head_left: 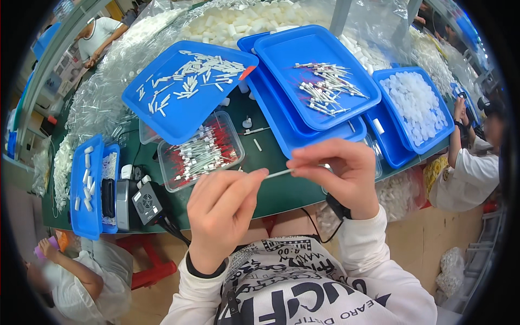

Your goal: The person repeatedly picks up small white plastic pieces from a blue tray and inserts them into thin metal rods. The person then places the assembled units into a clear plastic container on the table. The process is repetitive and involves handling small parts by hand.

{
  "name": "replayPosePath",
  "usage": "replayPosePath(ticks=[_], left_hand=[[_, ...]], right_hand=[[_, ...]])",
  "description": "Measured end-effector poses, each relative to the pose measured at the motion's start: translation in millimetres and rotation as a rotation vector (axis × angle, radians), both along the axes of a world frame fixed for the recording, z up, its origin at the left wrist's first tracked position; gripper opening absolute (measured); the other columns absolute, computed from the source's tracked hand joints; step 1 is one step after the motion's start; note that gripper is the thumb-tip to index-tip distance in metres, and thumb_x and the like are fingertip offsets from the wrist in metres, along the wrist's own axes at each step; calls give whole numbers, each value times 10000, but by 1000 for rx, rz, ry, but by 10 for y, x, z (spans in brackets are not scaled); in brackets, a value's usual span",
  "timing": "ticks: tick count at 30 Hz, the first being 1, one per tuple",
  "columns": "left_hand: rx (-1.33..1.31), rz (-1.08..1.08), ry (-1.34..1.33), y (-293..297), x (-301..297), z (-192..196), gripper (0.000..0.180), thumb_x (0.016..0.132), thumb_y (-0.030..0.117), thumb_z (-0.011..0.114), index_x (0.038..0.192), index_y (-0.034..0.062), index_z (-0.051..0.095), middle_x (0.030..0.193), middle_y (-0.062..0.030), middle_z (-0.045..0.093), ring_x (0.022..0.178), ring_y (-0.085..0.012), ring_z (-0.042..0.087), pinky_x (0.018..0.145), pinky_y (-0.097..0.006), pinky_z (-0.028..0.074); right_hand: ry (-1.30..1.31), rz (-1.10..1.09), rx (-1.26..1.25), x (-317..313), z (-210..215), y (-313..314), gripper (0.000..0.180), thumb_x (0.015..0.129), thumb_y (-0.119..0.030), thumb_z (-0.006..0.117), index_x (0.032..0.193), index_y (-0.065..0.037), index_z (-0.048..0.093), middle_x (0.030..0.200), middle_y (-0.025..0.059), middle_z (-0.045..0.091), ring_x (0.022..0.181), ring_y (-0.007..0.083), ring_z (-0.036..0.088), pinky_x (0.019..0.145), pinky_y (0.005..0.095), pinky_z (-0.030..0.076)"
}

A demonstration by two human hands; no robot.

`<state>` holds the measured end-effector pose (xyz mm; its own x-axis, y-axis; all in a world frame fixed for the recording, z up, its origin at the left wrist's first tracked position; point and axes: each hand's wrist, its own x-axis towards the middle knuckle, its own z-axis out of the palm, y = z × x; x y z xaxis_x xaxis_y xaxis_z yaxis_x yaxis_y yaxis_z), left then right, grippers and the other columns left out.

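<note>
Left grip [221,208] and right grip [346,176] (both pinched) hold a pale stick [279,173] bridging them.

The left hand [219,211] and right hand [348,177] face each other, fingers [319,151] pinched (their tips near but apart)

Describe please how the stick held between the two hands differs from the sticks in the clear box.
The held stick is a single one, pinched between the left hand and the right hand; the boxed sticks are many, lying heaped in the clear box. The visible part of the held stick shows no red, while much red shows among the boxed sticks. Both look thin and pale.
</note>
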<state>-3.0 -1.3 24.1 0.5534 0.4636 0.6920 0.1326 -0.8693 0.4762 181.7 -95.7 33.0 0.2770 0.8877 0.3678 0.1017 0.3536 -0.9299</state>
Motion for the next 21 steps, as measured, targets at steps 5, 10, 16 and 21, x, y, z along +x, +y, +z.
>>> replayPosePath(ticks=[5, 10, 16, 21], left_hand=[[72, -54, 18, -60, 35, -27, 286, 691, -44, 699, 958, 57, 714, 754, -20, 612, 619, -167, 548, 543, -295, 365], [2, -59, 9, -90, 52, -28, 257, 706, -39, 707, 947, 51, 711, 743, -25, 606, 594, -170, 534, 536, -295, 359], [15, -75, 19, -96, 49, -37, 266, 700, -36, 705, 952, 50, 711, 744, -23, 604, 596, -167, 535, 531, -297, 351], [31, -93, 30, -107, 51, -66, 305, 678, -35, 698, 971, 51, 710, 751, -21, 600, 600, -163, 536, 529, -302, 345]], right_hand=[[-1, -9, -46, 16, -21, -152, 271, 801, 105, 665, 1062, 35, 683, 991, 136, 701, 913, 192, 692, 807, 283, 558], [3, -70, -32, 40, -46, -250, 273, 794, 107, 672, 1056, 35, 683, 983, 134, 702, 903, 201, 700, 785, 281, 565], [-121, -127, 7, -1, -80, -266, 264, 795, 102, 675, 1049, 32, 684, 969, 130, 707, 890, 204, 707, 760, 279, 571], [-79, -157, -12, -43, -99, -304, 254, 798, 103, 672, 1042, 34, 682, 973, 128, 707, 891, 204, 707, 759, 277, 571]])
